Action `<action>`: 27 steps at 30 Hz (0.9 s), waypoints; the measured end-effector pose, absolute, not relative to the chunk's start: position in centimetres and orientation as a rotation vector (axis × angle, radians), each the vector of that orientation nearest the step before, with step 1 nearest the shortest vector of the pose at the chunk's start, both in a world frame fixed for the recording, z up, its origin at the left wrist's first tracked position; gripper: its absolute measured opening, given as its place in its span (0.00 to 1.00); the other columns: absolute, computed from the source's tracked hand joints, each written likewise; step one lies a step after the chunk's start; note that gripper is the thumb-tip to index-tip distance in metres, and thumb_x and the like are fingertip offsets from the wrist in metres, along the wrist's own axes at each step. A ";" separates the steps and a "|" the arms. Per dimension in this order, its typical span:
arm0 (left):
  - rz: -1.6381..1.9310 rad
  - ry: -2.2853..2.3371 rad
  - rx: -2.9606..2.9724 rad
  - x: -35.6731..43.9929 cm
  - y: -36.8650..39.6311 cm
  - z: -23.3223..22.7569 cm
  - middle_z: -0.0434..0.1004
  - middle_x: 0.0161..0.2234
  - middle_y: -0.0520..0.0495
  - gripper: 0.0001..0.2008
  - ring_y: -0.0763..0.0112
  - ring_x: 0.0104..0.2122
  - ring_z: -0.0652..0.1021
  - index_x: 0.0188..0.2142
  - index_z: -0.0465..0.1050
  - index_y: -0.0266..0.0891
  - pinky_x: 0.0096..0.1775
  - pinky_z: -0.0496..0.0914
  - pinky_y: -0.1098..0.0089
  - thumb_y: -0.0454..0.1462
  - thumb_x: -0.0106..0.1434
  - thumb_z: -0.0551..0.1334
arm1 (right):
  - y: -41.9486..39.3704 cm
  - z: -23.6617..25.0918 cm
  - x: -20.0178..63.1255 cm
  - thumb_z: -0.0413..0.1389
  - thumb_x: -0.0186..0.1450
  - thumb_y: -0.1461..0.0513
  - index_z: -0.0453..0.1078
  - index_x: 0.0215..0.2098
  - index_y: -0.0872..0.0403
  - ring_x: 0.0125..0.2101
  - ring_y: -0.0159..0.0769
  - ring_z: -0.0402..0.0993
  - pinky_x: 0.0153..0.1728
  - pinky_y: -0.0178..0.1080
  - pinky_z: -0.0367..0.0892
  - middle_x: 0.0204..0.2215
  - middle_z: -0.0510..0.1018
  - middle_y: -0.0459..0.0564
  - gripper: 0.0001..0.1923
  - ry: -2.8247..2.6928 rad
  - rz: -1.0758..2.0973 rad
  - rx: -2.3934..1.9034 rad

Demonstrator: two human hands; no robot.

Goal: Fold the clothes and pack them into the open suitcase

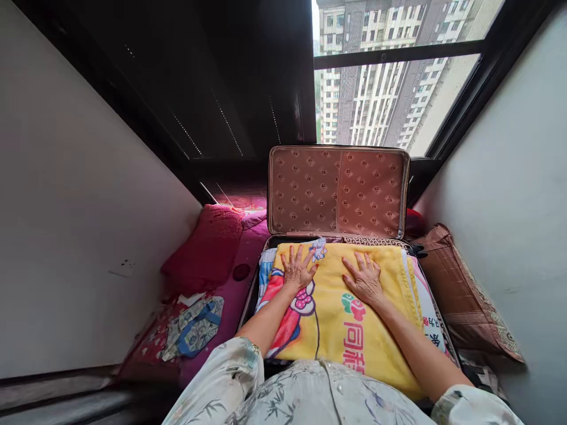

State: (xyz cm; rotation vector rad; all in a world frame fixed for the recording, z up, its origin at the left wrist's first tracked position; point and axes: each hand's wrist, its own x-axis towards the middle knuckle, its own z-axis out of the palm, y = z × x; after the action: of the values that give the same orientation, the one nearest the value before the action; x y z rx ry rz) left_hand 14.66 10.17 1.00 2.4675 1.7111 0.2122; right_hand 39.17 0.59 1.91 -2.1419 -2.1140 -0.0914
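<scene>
Two hands [332, 273] flat on one blanket [354, 330].

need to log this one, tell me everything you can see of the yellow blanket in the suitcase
The yellow blanket looks soft and fleecy, printed with a cartoon figure at its left and red characters near the middle. It lies folded flat in the open suitcase, on another pale printed fabric that shows at both sides. The left hand and right hand rest palm down on it, fingers spread.

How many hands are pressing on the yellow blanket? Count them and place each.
2. The left hand lies flat on the yellow blanket near its cartoon print; the right hand lies flat beside it, nearer the middle.
</scene>
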 end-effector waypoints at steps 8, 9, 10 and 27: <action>0.183 1.713 2.473 14.5 10.1 2.4 0.53 0.74 0.48 0.30 0.43 0.73 0.46 0.71 0.57 0.62 0.66 0.39 0.33 0.55 0.72 0.52 | 0.8 5.0 44.6 0.43 0.74 0.46 0.62 0.70 0.37 0.68 0.62 0.51 0.61 0.64 0.51 0.70 0.62 0.53 0.28 -1.966 -0.217 -2.244; 0.182 1.703 2.481 14.5 10.1 2.5 0.53 0.73 0.48 0.29 0.43 0.73 0.46 0.71 0.57 0.61 0.66 0.40 0.32 0.54 0.72 0.52 | 0.5 4.1 44.9 0.43 0.75 0.47 0.64 0.69 0.38 0.68 0.61 0.52 0.60 0.63 0.52 0.70 0.63 0.53 0.27 -1.945 -0.194 -2.282; 0.185 1.697 2.488 14.6 10.1 2.6 0.53 0.73 0.47 0.29 0.42 0.73 0.46 0.71 0.57 0.60 0.66 0.41 0.32 0.53 0.73 0.52 | 0.3 3.1 45.1 0.44 0.75 0.48 0.64 0.69 0.38 0.67 0.60 0.54 0.60 0.62 0.53 0.69 0.64 0.53 0.27 -1.929 -0.176 -2.313; 0.136 0.938 2.641 24.3 -1.9 6.0 0.38 0.76 0.41 0.41 0.29 0.72 0.41 0.71 0.58 0.62 0.62 0.41 0.22 0.65 0.62 0.59 | 3.2 5.4 49.6 0.51 0.69 0.46 0.70 0.65 0.44 0.60 0.57 0.69 0.60 0.60 0.59 0.62 0.73 0.59 0.29 -2.181 0.421 -2.053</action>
State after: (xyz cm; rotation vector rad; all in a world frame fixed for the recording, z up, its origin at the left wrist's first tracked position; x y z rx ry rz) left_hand 24.30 -1.93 5.97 2.6409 0.9378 0.1363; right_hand 49.63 3.18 5.43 -2.0529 -2.1814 0.4212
